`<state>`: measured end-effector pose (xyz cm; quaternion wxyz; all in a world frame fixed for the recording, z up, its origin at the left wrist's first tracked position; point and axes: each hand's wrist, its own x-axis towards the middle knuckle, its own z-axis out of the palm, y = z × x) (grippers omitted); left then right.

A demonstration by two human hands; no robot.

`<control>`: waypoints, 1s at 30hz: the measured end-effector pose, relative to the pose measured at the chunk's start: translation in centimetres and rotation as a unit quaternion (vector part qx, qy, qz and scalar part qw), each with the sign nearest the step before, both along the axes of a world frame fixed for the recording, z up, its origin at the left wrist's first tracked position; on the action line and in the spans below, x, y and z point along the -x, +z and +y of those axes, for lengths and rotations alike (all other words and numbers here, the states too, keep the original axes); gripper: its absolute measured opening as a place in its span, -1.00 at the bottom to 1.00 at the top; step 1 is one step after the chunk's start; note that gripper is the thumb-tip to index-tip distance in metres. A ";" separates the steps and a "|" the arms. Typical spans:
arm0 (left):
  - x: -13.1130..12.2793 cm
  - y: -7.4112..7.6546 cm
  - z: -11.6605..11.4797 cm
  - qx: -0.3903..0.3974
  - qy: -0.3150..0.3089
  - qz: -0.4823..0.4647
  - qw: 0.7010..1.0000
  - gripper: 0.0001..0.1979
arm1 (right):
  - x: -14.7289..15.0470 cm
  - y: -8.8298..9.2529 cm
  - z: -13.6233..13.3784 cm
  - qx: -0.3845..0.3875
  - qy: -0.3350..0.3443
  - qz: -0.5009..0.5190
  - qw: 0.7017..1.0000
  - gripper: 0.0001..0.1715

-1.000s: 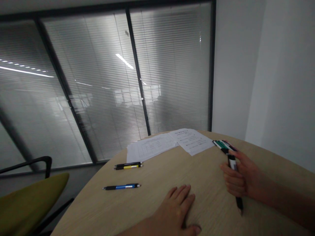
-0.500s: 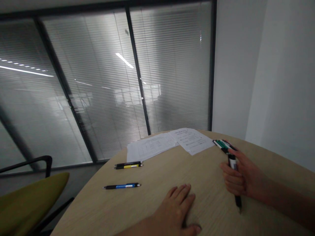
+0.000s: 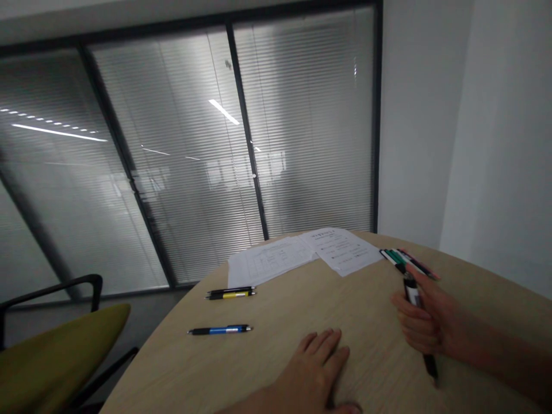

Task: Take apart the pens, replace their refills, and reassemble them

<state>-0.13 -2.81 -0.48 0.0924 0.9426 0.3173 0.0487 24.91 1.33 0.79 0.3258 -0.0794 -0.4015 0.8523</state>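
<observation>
Your right hand (image 3: 426, 325) is closed around a black and white pen (image 3: 413, 294). The pen stands steeply over the right part of the table (image 3: 366, 287), and its lower end comes out under your fist. I cannot tell if the tip touches the wood. Your left hand (image 3: 317, 371) lies flat and open on the table and holds nothing. I judge that you are now gripping one pen, close to the bundle of pens (image 3: 401, 257). Any next move asks care not to knock that bundle. The blue pen (image 3: 219, 330) lies well apart, to the left.
</observation>
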 end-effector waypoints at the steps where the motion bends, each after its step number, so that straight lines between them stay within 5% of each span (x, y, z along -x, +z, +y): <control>1: 0.0 0.0 0.0 0.000 0.001 0.002 1.000 -0.32 | 0.0 0.0 0.0 0.001 -0.004 -0.003 1.000 -0.32; 30: 0.1 -0.6 0.3 -0.005 -0.007 0.013 1.000 -0.26 | -0.1 0.2 -0.3 -0.017 -0.040 0.019 0.999 -0.40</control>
